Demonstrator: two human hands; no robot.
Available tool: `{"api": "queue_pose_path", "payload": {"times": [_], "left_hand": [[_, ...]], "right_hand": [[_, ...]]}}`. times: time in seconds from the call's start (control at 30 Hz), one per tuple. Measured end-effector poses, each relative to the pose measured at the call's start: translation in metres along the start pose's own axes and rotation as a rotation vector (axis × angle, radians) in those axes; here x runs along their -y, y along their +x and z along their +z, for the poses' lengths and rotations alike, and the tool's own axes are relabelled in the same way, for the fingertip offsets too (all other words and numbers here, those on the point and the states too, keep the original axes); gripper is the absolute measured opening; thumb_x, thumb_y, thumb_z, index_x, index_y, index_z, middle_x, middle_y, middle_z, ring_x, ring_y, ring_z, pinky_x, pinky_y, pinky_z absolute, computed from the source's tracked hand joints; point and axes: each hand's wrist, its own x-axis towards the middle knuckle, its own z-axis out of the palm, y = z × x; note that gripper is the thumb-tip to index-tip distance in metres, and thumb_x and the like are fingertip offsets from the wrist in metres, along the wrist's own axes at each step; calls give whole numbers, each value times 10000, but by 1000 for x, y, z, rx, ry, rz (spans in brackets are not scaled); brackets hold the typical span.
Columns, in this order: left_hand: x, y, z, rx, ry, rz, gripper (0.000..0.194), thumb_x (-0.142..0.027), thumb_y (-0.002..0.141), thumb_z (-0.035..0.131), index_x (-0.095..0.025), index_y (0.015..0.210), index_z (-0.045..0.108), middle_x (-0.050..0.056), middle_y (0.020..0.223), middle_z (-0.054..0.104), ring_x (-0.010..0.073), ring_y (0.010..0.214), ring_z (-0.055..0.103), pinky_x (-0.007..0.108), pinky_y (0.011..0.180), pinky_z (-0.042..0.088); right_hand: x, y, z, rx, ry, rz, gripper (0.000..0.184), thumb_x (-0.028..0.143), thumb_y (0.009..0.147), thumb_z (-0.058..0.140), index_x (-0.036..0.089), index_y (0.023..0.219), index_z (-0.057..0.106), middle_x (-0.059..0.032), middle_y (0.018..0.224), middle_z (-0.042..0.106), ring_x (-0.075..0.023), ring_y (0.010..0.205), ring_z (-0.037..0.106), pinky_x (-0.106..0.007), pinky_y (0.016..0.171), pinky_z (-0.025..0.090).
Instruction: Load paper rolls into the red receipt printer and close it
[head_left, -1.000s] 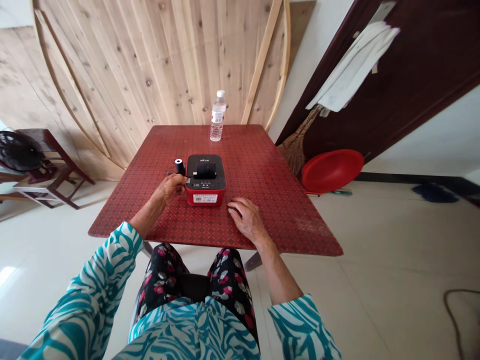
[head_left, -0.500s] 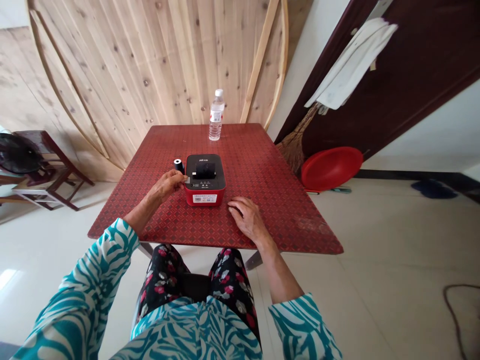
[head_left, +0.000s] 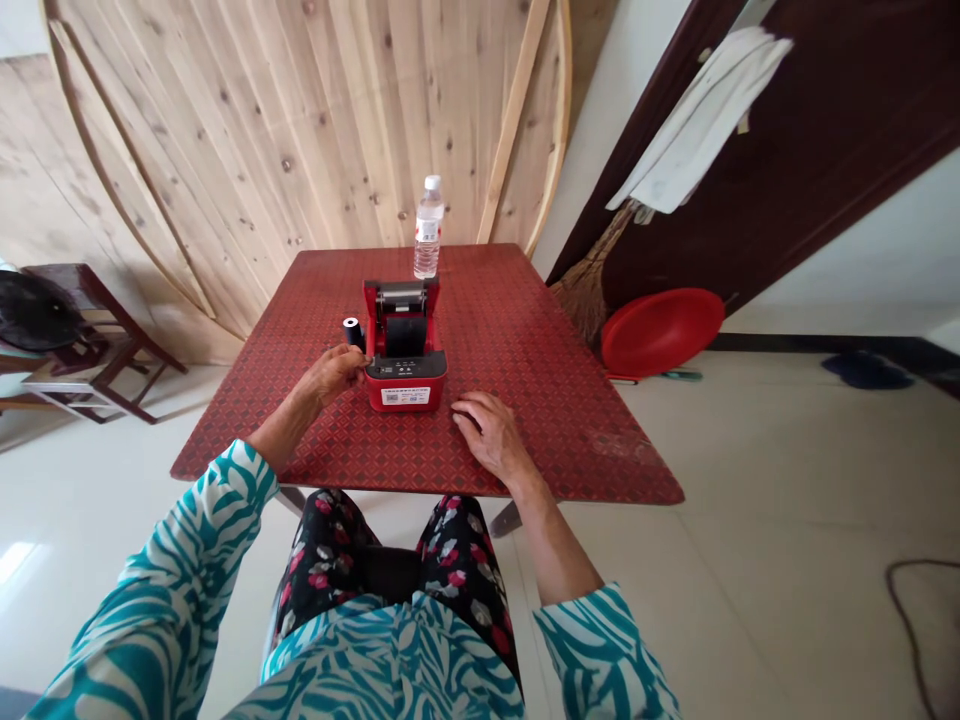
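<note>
"Printer (head_left: 406, 369), where exactly?"

"Just left of the middle of the frame, on the red patterned table (head_left: 540, 365). Raised lid (head_left: 401, 298) tipped up at the back, with a dark roll-shaped piece (head_left: 406, 337) showing in the bay."

"And which step?"

"Judging by the lid, opening up for access to the bay. Probably at or near the end of that."

"Next move?"

"Likely to call for letting go of the front corner, then reaching over into the bay without knocking the lid."

"Left hand (head_left: 335, 372), in what pose?"

"Stretched forward from the lower left, back of the hand upward, thumb and fingers bunched at the front left corner of the printer. Impossible to tell whether clamped on a latch or merely touching. Close beyond the fingertips, a loose dark roll (head_left: 352, 331), white-ended, seemingly standing on end."

"Right hand (head_left: 491, 436)?"

"Resting on the table to the right of the printer, not touching it. Palm down, fingers loosely curled, nothing visible in the grasp, forearm slanting in from the lower right."

"Hands together at all?"

"No, well apart, on either side of the printer."
</note>
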Motion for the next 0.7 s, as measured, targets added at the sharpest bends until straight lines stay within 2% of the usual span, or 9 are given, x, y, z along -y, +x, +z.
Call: {"api": "queue_pose_path", "payload": {"times": [0.2, 0.33, 0.43, 0.5, 0.57, 0.63, 0.7], "left_hand": [[-1, -3, -6, 19, 125, 123, 265, -295, 574, 763, -173, 615, 531, -33, 513, 560, 77, 473, 485, 197, 507, 379], [-13, 6, -13, -49, 312, 387, 220, -360, 691, 729, -165, 765, 657, 6, 660, 648, 93, 547, 529, 215, 554, 414], [-25, 23, -8, -96, 603, 572, 155, -292, 761, 662, -171, 839, 720, 32, 765, 698, 137, 658, 600, 256, 661, 478], [-32, 33, 0, -17, 862, 675, 144, -211, 775, 622, -182, 840, 748, 44, 816, 723, 176, 779, 644, 289, 771, 499], [-38, 40, 11, 125, 1075, 744, 220, -121, 761, 576, -191, 853, 762, 51, 866, 739, 197, 876, 660, 302, 840, 493], [-44, 45, 21, 266, 1236, 708, 292, -59, 726, 537, -186, 859, 764, 55, 828, 738, 198, 843, 670, 284, 785, 492], [-49, 49, 28, 355, 1360, 601, 302, -40, 697, 529, -172, 841, 759, 56, 742, 721, 196, 748, 669, 265, 686, 471]], "right_hand": [[0, 0, 1, -28, 11, 1, 211, 281, 928, 517, 220, 988, 710, -108, 1095, 708, -260, 1085, 629, -460, 945, 484], [0, -1, 0, -22, 10, 0, 208, 279, 926, 521, 220, 986, 711, -108, 1101, 709, -263, 1083, 629, -459, 946, 480], [-1, 0, 0, -21, 11, 8, 203, 279, 920, 530, 217, 983, 713, -109, 1108, 710, -268, 1083, 627, -465, 944, 476], [-1, 0, 0, -19, 22, 8, 205, 277, 918, 530, 216, 984, 714, -112, 1111, 710, -269, 1092, 624, -468, 949, 474], [0, 0, 0, -18, 32, 12, 211, 277, 919, 522, 221, 987, 714, -111, 1116, 709, -267, 1101, 620, -471, 956, 472], [1, 0, -1, -18, 38, 20, 212, 274, 918, 520, 225, 990, 713, -108, 1121, 707, -266, 1110, 616, -474, 963, 468], [2, 0, -1, -17, 41, 31, 206, 264, 912, 528, 220, 991, 712, -106, 1125, 706, -268, 1119, 612, -476, 972, 463]]}}
